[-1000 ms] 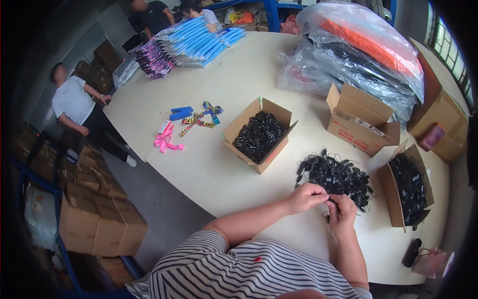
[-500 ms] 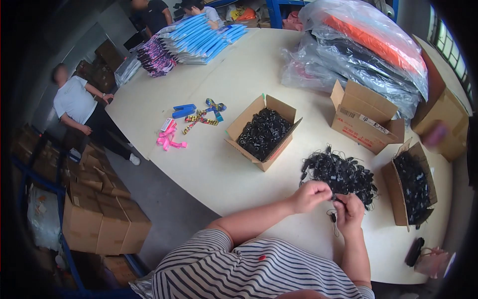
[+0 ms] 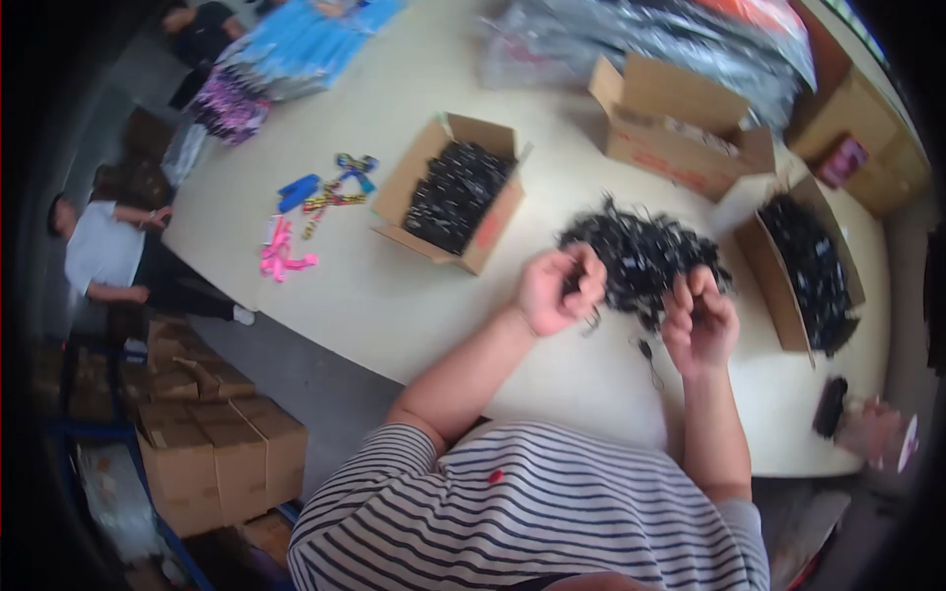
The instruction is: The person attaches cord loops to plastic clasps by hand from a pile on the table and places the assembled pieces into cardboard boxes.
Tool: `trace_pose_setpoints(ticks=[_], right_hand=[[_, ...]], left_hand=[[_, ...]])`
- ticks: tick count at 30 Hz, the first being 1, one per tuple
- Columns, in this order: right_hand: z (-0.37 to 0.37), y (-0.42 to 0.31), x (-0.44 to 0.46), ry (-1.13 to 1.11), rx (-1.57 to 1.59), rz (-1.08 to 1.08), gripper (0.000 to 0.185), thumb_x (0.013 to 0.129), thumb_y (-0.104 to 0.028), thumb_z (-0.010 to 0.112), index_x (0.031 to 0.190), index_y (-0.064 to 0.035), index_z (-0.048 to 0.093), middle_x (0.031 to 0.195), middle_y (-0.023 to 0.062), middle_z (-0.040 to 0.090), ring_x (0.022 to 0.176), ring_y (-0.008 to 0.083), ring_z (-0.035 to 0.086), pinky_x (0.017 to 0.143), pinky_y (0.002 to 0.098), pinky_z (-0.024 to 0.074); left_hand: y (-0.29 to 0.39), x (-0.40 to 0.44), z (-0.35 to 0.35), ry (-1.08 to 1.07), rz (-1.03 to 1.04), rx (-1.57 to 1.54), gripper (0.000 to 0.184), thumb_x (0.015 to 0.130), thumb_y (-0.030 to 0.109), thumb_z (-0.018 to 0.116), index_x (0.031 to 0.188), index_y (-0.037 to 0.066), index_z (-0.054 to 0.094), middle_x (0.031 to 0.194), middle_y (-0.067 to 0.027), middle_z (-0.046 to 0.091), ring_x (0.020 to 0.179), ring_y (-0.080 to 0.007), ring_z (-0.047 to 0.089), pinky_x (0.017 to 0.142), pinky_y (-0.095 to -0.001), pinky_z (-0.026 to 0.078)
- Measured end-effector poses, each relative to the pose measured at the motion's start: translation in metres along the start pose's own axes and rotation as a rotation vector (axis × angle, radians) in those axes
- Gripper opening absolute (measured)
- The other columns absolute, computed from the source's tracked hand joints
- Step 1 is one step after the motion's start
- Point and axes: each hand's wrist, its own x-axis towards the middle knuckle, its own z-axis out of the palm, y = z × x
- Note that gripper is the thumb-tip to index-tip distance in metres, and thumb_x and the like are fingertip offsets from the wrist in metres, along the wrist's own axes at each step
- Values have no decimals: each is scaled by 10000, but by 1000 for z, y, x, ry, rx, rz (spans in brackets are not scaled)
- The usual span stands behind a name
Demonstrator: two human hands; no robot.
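Observation:
My left hand (image 3: 560,291) is over the left edge of a loose pile of small black corded clips (image 3: 641,251). Its fingers are curled round something dark, apparently one of those clips, and a thin loop shows below the fingertips. My right hand (image 3: 702,323) is at the pile's near right edge with loosely bent fingers apart and the palm in sight; nothing shows in it, though it is blurred. Between the hands, a single black clip (image 3: 645,349) with a cord loop lies on the pale table (image 3: 552,384).
Left of the pile stands an open carton (image 3: 394,192) of black clips; another filled carton (image 3: 774,271) stands right. Behind are an open box (image 3: 680,153) and plastic-wrapped goods (image 3: 631,49). Pink ribbon (image 3: 281,254) and a blue stapler-like object (image 3: 298,192) lie left. A person (image 3: 103,246) stands beyond the table.
My hands, together over a small black piece before, have moved apart, the left one leftward and both towards the pile. The camera view has shifted and tilted down.

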Motion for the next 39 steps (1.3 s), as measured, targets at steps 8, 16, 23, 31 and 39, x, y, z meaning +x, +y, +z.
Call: trace_pose_setpoints(ticks=[8, 16, 23, 31, 39], right_hand=[[-10, -3, 3, 120, 99, -9, 318, 890, -320, 407, 762, -38, 481, 822, 92, 475, 613, 149, 429, 417, 206, 364], [-9, 2, 5, 324, -74, 46, 383, 940, -382, 345, 755, -81, 494, 665, 14, 440, 515, 91, 361, 388, 194, 265], [-8, 0, 3, 248, -116, 89, 430, 939, -392, 335, 681, -81, 482, 623, 4, 406, 465, 80, 294, 388, 201, 220], [-4, 4, 2, 249, -225, 131, 425, 943, -354, 342, 645, -73, 458, 580, -3, 369, 460, 78, 281, 388, 210, 212], [-2, 4, 2, 295, -231, 124, 390, 939, -320, 368, 657, -72, 470, 582, 1, 394, 452, 82, 293, 388, 212, 219]], left_hand=[[3, 1, -7, 114, 138, 180, 350, 937, 296, 357, 840, 36, 570, 770, -49, 456, 538, -105, 400, 397, -172, 296], [-16, 8, 13, 516, 290, 962, 229, 919, 112, 428, 1083, -5, 537, 622, 9, 469, 477, -33, 372, 410, -169, 296], [-23, 9, -1, 469, 504, 1715, 160, 795, 113, 638, 910, 3, 649, 602, -9, 498, 517, -90, 440, 467, -232, 368], [-28, 9, -2, 526, 463, 2133, 230, 693, 101, 700, 908, 31, 658, 643, -73, 542, 514, -167, 478, 501, -277, 410], [-27, 9, -5, 538, 468, 2004, 197, 676, 46, 694, 861, 7, 641, 632, -70, 542, 509, -135, 467, 488, -260, 397]])
